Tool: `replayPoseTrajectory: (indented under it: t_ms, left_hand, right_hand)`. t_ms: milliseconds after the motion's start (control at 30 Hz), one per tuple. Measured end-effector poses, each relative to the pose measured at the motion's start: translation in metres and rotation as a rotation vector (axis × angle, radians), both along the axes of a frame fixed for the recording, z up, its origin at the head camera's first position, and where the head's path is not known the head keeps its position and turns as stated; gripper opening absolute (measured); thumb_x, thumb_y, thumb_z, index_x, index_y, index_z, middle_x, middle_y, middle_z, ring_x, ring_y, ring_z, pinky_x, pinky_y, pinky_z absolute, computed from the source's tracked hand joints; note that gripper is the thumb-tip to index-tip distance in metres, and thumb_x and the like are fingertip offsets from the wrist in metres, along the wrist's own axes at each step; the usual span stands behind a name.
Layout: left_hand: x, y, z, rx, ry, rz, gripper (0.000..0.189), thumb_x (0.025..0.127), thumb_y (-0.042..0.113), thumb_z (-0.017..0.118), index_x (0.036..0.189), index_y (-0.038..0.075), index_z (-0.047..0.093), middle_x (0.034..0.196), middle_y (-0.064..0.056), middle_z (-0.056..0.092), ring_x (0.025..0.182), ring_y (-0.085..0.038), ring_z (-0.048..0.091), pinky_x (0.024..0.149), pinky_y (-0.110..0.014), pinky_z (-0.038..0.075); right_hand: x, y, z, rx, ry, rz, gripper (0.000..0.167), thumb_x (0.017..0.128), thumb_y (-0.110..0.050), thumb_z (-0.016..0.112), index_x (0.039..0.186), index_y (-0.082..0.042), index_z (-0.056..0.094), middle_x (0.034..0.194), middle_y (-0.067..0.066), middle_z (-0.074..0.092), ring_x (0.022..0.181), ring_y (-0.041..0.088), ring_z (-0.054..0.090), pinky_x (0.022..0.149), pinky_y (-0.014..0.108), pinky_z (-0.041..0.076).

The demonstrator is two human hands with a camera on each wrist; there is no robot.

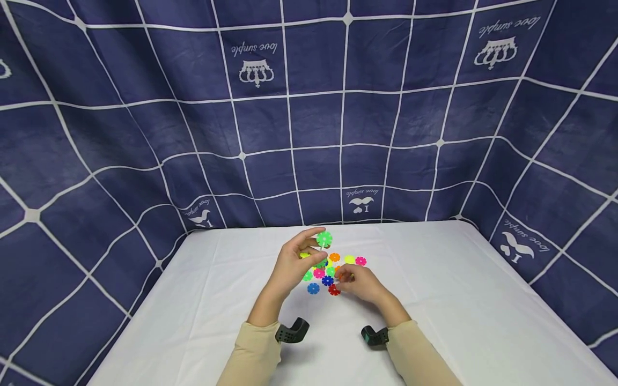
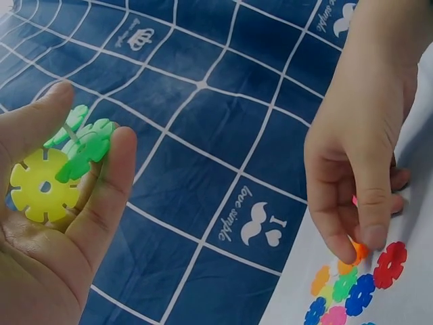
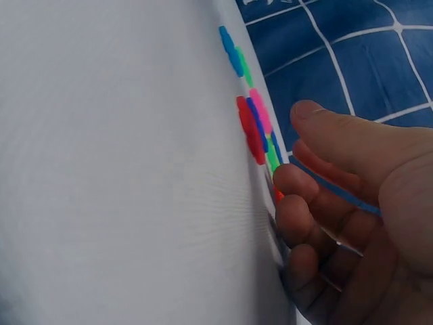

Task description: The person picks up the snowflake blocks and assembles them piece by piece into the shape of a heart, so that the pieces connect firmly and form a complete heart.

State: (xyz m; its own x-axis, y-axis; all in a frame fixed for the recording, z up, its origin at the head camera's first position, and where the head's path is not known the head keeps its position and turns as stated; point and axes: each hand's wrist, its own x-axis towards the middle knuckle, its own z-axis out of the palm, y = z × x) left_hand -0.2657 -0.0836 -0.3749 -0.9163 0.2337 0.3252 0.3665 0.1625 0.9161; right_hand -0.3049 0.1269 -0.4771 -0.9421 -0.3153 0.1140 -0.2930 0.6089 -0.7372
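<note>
Raised above the table's far half, my left hand (image 1: pixel 295 261) grips a cluster of notched plastic flower discs. Two green discs (image 2: pixel 88 149) stand out between its thumb and fingers, with a pale strip between them. A yellow notched disc (image 2: pixel 44 185) lies against the palm side. My right hand (image 1: pixel 361 282) hovers low over loose discs, fingers loosely bent, thumb apart from them in the right wrist view. Its fingertips overlap an orange disc (image 2: pixel 356 254) in the left wrist view. Close by them lies a red disc (image 1: pixel 334 290), beside a dark blue disc (image 1: pixel 328 280).
Several more discs lie on the white tablecloth (image 1: pixel 232 300), among them a pink disc (image 1: pixel 360 261) at the right and a light blue disc (image 1: pixel 313 288) at the near side. A dark blue checked curtain (image 1: pixel 314 123) hangs behind and along both sides.
</note>
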Motion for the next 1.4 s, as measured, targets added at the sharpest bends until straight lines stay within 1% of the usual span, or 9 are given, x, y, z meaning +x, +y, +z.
replayPoseTrajectory:
  t_ms: [367,467,633,800,933,1067,1200,1300,1400]
  left_hand:
    - [0.0,0.001,0.002,-0.001,-0.017,0.015,0.049,0.089,0.014,0.075,0.133,0.031,0.062,0.111,-0.009,0.07,0.094,-0.022,0.071,0.076,-0.027,0.059]
    - [0.0,0.001,0.001,-0.012,-0.021,0.015,0.049,0.09,0.015,0.075,0.135,0.028,0.061,0.112,-0.011,0.069,0.095,-0.022,0.071,0.077,-0.028,0.059]
    - [-0.001,-0.001,0.0,-0.023,-0.012,0.009,0.05,0.09,0.017,0.075,0.138,0.024,0.059,0.112,-0.007,0.069,0.096,-0.021,0.071,0.078,-0.028,0.059]
    - [-0.001,-0.001,0.0,-0.027,-0.013,0.011,0.049,0.09,0.017,0.074,0.136,0.03,0.06,0.111,-0.006,0.069,0.095,-0.02,0.071,0.079,-0.029,0.059]
    - [0.0,-0.002,-0.001,-0.017,-0.025,0.003,0.049,0.09,0.016,0.074,0.135,0.031,0.06,0.11,-0.01,0.07,0.095,-0.019,0.071,0.079,-0.027,0.058]
    - [0.002,-0.003,-0.001,0.011,-0.041,-0.013,0.051,0.09,0.014,0.075,0.136,0.028,0.06,0.11,-0.016,0.07,0.094,-0.02,0.07,0.079,-0.026,0.058]
    - [0.003,-0.002,-0.002,0.023,-0.043,-0.018,0.052,0.09,0.014,0.075,0.137,0.029,0.059,0.11,-0.018,0.069,0.093,-0.019,0.07,0.079,-0.025,0.058]
    - [0.002,-0.002,-0.001,0.02,-0.039,-0.016,0.051,0.09,0.015,0.075,0.136,0.031,0.059,0.11,-0.016,0.07,0.093,-0.019,0.07,0.079,-0.026,0.058]
    - [0.001,-0.002,-0.001,0.013,-0.028,-0.014,0.051,0.089,0.015,0.075,0.134,0.033,0.06,0.109,-0.013,0.071,0.093,-0.019,0.07,0.079,-0.028,0.058]
  right_hand:
    - [0.003,-0.006,0.001,0.167,0.044,0.003,0.018,0.078,-0.025,0.085,0.089,-0.018,0.073,0.079,-0.006,0.058,0.077,0.013,0.051,0.071,0.028,0.045]
    - [0.003,-0.007,0.0,0.182,0.05,0.009,0.017,0.078,-0.024,0.085,0.086,-0.019,0.071,0.08,-0.006,0.059,0.076,0.012,0.051,0.07,0.028,0.045]
    - [0.004,-0.009,0.001,0.199,0.039,-0.002,0.02,0.077,-0.024,0.086,0.09,-0.017,0.071,0.081,-0.004,0.057,0.077,0.013,0.05,0.071,0.028,0.044]
    - [0.005,-0.01,0.002,0.213,0.027,0.0,0.021,0.076,-0.026,0.086,0.087,-0.019,0.07,0.082,-0.004,0.058,0.078,0.013,0.051,0.073,0.029,0.045]
    - [0.005,-0.009,0.002,0.179,0.015,0.031,0.024,0.077,-0.024,0.086,0.088,-0.019,0.066,0.082,-0.005,0.058,0.077,0.013,0.052,0.072,0.028,0.046]
    - [0.005,-0.005,0.0,0.102,0.007,0.063,0.023,0.08,-0.015,0.083,0.091,-0.017,0.064,0.08,-0.005,0.059,0.075,0.013,0.053,0.07,0.025,0.047]
    - [0.004,-0.001,0.0,0.038,0.034,0.087,0.013,0.084,-0.011,0.078,0.093,-0.016,0.07,0.08,-0.005,0.062,0.076,0.011,0.054,0.07,0.022,0.047]
    - [0.003,0.001,0.005,-0.003,0.062,0.102,0.006,0.088,-0.014,0.074,0.094,-0.015,0.075,0.084,-0.003,0.067,0.075,0.01,0.056,0.068,0.022,0.049]
    - [0.004,0.003,0.015,-0.07,0.072,0.101,0.007,0.093,-0.017,0.07,0.097,-0.014,0.075,0.087,0.003,0.071,0.071,0.015,0.061,0.063,0.024,0.053]
